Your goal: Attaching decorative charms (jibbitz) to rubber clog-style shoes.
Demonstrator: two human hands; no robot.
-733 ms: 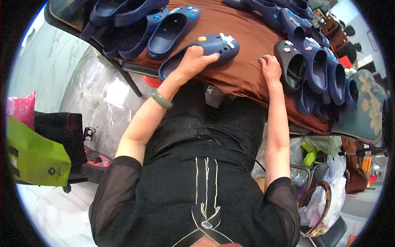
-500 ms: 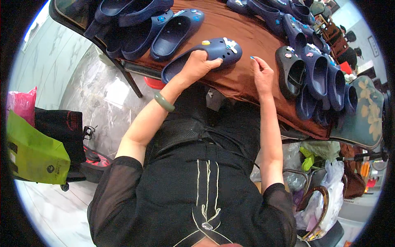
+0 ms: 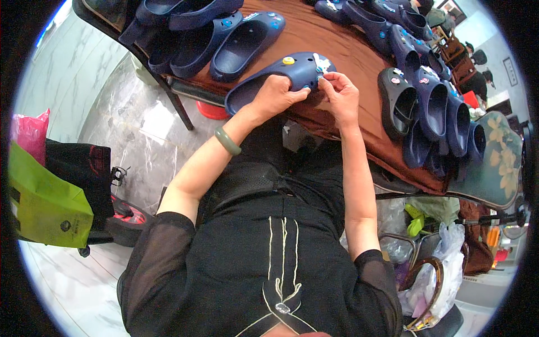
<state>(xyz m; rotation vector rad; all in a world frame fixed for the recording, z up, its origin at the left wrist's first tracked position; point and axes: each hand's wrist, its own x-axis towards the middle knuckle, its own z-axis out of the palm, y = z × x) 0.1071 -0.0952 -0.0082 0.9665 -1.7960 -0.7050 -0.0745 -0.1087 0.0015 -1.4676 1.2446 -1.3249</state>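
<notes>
A navy blue clog (image 3: pixel 252 89) with round holes rests at the near edge of the brown-covered table, toe to the right. My left hand (image 3: pixel 276 95) grips its side, the fingers reaching into the foot opening. On the clog's upper sit a yellow charm (image 3: pixel 288 60) and a white charm (image 3: pixel 321 60). My right hand (image 3: pixel 340 95) is at the toe, thumb and forefinger pinched together beside the white charm. A small bluish piece shows at those fingertips, largely covered by them. A green bangle (image 3: pixel 227 141) circles my left wrist.
Navy clogs (image 3: pixel 247 42) stand in a group at the table's far left. More clogs (image 3: pixel 432 101), one of them black (image 3: pixel 394 101), line the right side. Brown cloth (image 3: pixel 314 33) covers the table. A green bag (image 3: pixel 53 202) is at the left, a plastic bag (image 3: pixel 443 269) at the lower right.
My right hand has moved left from the open cloth to the clog's toe, bringing the small bluish piece against the holes. My left hand keeps its hold on the clog.
</notes>
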